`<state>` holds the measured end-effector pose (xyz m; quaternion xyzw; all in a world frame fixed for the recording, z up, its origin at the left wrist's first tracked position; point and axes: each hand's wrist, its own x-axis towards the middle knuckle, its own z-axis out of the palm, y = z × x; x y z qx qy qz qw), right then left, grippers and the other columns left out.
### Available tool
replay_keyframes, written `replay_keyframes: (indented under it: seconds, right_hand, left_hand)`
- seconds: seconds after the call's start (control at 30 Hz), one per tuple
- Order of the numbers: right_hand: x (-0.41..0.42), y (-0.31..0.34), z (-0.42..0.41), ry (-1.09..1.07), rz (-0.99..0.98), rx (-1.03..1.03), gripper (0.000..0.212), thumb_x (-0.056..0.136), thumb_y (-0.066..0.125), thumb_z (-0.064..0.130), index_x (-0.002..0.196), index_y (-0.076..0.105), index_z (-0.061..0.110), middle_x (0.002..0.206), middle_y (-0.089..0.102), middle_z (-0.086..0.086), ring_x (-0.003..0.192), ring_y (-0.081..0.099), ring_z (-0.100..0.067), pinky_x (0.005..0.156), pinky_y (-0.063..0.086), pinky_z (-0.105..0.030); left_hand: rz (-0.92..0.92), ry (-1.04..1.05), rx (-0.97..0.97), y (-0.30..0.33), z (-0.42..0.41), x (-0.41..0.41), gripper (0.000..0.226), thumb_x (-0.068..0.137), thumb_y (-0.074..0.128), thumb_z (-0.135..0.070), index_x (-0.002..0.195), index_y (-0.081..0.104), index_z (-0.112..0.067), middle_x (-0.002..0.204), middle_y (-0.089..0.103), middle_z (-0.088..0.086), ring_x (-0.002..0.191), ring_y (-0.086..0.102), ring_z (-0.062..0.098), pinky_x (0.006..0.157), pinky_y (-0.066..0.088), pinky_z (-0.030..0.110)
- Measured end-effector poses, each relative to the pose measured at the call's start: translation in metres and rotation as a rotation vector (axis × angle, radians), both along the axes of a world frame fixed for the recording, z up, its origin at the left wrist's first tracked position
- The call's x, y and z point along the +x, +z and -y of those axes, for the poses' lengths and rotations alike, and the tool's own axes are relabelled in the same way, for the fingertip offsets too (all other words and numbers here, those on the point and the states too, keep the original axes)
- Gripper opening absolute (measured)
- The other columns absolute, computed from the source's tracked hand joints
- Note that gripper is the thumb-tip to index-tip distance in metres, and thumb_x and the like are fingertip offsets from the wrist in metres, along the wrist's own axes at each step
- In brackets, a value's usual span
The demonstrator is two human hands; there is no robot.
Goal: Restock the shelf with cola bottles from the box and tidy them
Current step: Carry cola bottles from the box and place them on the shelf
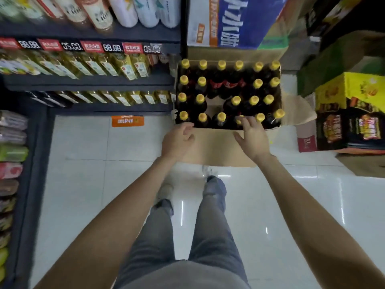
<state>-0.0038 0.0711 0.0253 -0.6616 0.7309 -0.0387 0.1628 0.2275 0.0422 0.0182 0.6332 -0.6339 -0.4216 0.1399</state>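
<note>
Both hands reach empty toward the box [214,142] on the floor: the left hand [177,140] loosely curled over the near flap, the right hand [251,136] spread, fingertips at a near-row cap. The bottles [220,119] stand just beyond the hands, long axes vertical, yellow caps up. Best practice is probably to grip one neck below the cap and lift straight up, clear of neighbours.

Shelf labels [81,46] blurred (prices unreadable), top bottles [125,11] cropped.
</note>
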Motion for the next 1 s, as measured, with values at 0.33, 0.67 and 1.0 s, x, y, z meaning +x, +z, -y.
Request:
replay_keyframes:
  seconds: [0.33,0.67,1.0]
  right_hand:
    - [-0.032,-0.056,0.083,0.442,-0.228,0.359,0.059,0.091,0.058,0.025,0.142,0.031,0.018,0.129,0.046,-0.012,0.121,0.04,-0.032,0.08,0.048,-0.039]
    - [-0.051,-0.08,0.084,0.423,-0.154,0.177,0.038,0.059,0.083,0.007,0.092,0.064,0.005,0.09,0.06,-0.015,0.077,0.059,-0.031,0.04,0.045,-0.027]
    - [-0.071,-0.066,0.085,0.343,-0.085,0.234,0.039,0.07,0.08,0.015,0.105,0.065,0.01,0.097,0.064,-0.01,0.096,0.059,-0.031,0.065,0.051,-0.034]
  left_hand:
    - [0.149,0.185,0.023,-0.056,0.042,-0.077,0.045,0.086,0.065,-0.017,0.13,0.051,-0.018,0.132,0.049,0.005,0.11,0.058,0.024,0.085,0.052,0.042]
    - [0.212,0.201,0.033,-0.076,0.053,-0.089,0.04,0.081,0.071,-0.011,0.118,0.056,-0.01,0.124,0.049,0.012,0.104,0.057,0.031,0.088,0.048,0.036]
    - [0.207,0.186,-0.01,-0.075,0.049,-0.087,0.037,0.083,0.068,-0.005,0.118,0.057,-0.006,0.12,0.051,0.016,0.099,0.059,0.033,0.086,0.05,0.036]
